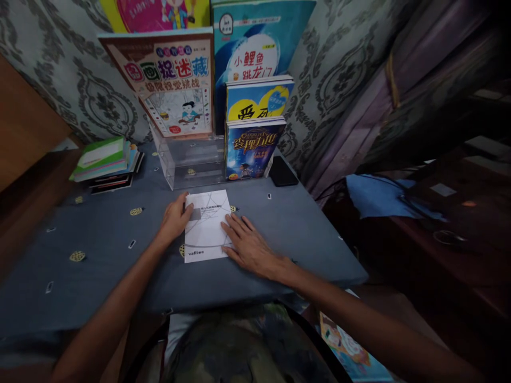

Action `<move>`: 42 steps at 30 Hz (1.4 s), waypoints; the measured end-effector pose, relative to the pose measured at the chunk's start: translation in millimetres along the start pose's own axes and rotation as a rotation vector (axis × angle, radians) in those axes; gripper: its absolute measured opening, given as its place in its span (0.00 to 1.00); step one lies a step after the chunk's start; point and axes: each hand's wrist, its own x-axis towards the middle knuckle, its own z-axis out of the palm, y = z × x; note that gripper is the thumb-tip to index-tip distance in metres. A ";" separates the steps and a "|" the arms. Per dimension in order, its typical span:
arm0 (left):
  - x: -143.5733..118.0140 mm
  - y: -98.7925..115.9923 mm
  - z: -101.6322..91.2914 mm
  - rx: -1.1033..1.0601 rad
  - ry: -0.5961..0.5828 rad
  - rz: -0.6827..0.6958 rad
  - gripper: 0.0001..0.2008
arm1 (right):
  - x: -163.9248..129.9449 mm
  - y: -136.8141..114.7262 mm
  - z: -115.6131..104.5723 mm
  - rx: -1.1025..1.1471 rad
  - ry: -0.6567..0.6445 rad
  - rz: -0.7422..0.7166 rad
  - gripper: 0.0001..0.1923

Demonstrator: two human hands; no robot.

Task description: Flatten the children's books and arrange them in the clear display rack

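A thin white booklet [207, 229] with a small grey block and the print "valli" lies on the blue cloth, its cover facing up. My left hand [175, 215] is at the booklet's left edge, the thumb on the cover and the fingers curled by the upper left corner. My right hand [251, 244] rests flat, fingers stretched out, with the fingertips on the booklet's right edge. Behind it, a clear acrylic stand [191, 165] bears several upright books, among them a picture-puzzle book [175, 90] and a dark blue book [251, 151].
A pile of small books [106, 159] lies at the back left. A black phone [283, 171] is right of the stand. The patterned blue tablecloth [104, 223] covers the table; a patterned curtain [331, 74] hangs behind. A colourful book [351, 346] shows below the table's right edge.
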 end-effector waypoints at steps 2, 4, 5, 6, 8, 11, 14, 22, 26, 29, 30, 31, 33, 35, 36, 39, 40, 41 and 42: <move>11.0 0.2 -3.8 -0.270 0.023 -0.164 0.22 | -0.8 1.7 1.8 0.015 0.018 -0.007 0.31; 21.4 2.3 -10.2 -0.507 0.064 -0.337 0.22 | -1.6 3.3 3.4 0.028 0.031 -0.015 0.31; 25.9 3.7 -14.3 -0.597 0.081 -0.407 0.21 | -1.9 4.0 3.9 0.030 0.034 -0.016 0.31; 29.8 5.2 -18.7 -0.664 0.090 -0.462 0.21 | -2.1 4.4 4.2 0.030 0.036 -0.016 0.31; 34.3 7.9 -26.6 -0.747 0.075 -0.539 0.20 | -2.2 4.7 4.3 0.026 0.033 -0.016 0.31; 30.9 10.4 -29.9 -0.795 -0.059 -0.604 0.19 | -2.3 4.2 4.1 0.024 0.035 -0.015 0.31; 16.9 10.6 -23.9 -0.815 -0.285 -0.573 0.15 | -3.2 4.7 5.2 0.039 0.052 -0.014 0.30; 0.5 10.1 -31.9 -0.938 -0.438 -0.429 0.16 | 9.1 25.3 7.6 0.290 0.232 0.153 0.31; 10.4 21.8 -36.7 -0.937 -0.350 -0.365 0.16 | 40.0 38.7 1.3 0.595 0.342 0.235 0.29; 17.8 32.0 -37.8 -0.904 -0.234 -0.319 0.16 | 64.7 40.6 -4.1 0.892 0.396 0.241 0.20; 19.6 34.3 -37.6 -0.896 -0.197 -0.304 0.16 | 71.3 39.9 -5.0 0.971 0.426 0.239 0.18; 21.0 35.9 -37.0 -0.892 -0.169 -0.287 0.16 | 76.7 38.9 -5.1 1.028 0.458 0.241 0.15; 22.0 35.9 -33.6 -0.886 -0.140 -0.246 0.18 | 83.6 37.5 -3.1 1.077 0.505 0.258 0.13; 20.7 32.4 -27.4 -0.869 -0.121 -0.210 0.22 | 85.8 37.6 0.7 1.091 0.511 0.278 0.11; 19.5 29.8 -23.6 -0.855 -0.111 -0.198 0.24 | 85.7 38.3 2.8 1.093 0.501 0.285 0.11; 15.1 21.6 -13.8 -0.821 -0.088 -0.186 0.28 | 83.2 41.2 7.1 1.100 0.461 0.280 0.10; 14.0 19.5 -11.8 -0.817 -0.089 -0.186 0.29 | 82.5 42.1 7.7 1.106 0.451 0.273 0.10; 13.2 17.9 -10.7 -0.817 -0.096 -0.187 0.29 | 82.0 42.8 8.1 1.114 0.442 0.267 0.10; 12.7 16.9 -10.4 -0.817 -0.104 -0.190 0.29 | 81.7 43.4 8.3 1.121 0.437 0.264 0.11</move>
